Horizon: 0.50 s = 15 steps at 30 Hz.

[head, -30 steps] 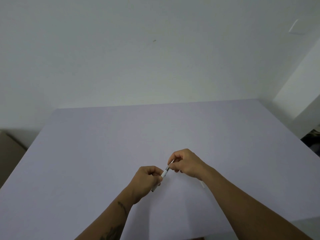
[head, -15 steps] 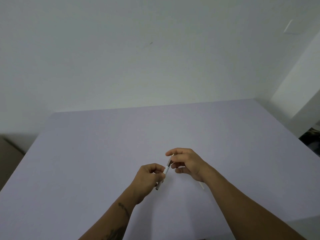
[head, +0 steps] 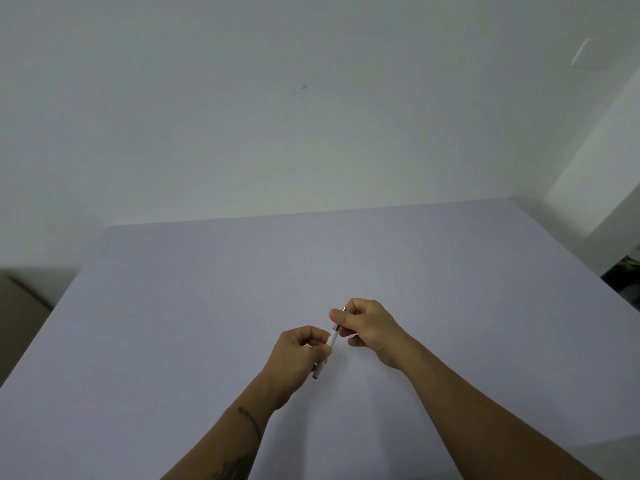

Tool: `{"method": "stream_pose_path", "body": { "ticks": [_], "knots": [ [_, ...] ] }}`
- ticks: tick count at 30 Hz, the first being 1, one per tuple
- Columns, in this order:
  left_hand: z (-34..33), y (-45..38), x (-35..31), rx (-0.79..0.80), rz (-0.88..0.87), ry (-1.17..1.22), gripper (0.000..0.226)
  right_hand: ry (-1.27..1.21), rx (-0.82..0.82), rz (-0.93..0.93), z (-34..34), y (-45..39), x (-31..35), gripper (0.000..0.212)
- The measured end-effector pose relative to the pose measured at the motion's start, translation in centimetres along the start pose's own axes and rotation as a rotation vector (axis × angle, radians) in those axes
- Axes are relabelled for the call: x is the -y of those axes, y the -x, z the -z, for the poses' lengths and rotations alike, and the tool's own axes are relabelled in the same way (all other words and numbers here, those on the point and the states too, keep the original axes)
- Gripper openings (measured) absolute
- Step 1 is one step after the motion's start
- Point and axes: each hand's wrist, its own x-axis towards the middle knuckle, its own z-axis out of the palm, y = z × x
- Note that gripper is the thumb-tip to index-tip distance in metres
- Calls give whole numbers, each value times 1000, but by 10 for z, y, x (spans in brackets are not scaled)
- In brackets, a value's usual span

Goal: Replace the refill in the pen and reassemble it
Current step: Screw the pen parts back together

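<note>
A slim white pen (head: 331,339) with a dark band and a metal tip slants up to the right above the pale lilac table (head: 194,306). My left hand (head: 300,355) grips the white barrel, whose dark lower end pokes out below the fist. My right hand (head: 367,325) pinches the pen's upper tip section between thumb and fingers, with the metal point showing just above the thumb. The two hands are close together, almost touching. Most of the barrel is hidden inside my left fist.
The table runs back to a plain white wall (head: 311,116). A brown surface (head: 17,317) lies beyond the table's left edge. Dark clutter (head: 623,275) sits past the right edge, beside a white wall corner.
My right hand's fingers have shifted on the pen's tip section, from a closed pinch to a looser hold and back. The pen stays between both hands at about the same spot.
</note>
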Motion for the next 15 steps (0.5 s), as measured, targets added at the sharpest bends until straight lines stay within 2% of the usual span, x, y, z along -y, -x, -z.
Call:
{"method": "stream_pose_path", "body": {
  "ticks": [2, 6, 10, 15],
  "knots": [
    [2, -1, -1, -15, 6, 15, 16, -83, 47, -32, 1, 0, 2, 19],
    [4, -3, -2, -36, 16, 29, 15, -257, 144, -93, 10, -4, 3, 23],
    [3, -5, -2, -41, 13, 17, 15, -163, 142, -78, 10, -4, 3, 28],
    [0, -6, -3, -46, 4, 5, 14, -148, 81, -79, 7, -4, 4, 11]
  ]
}}
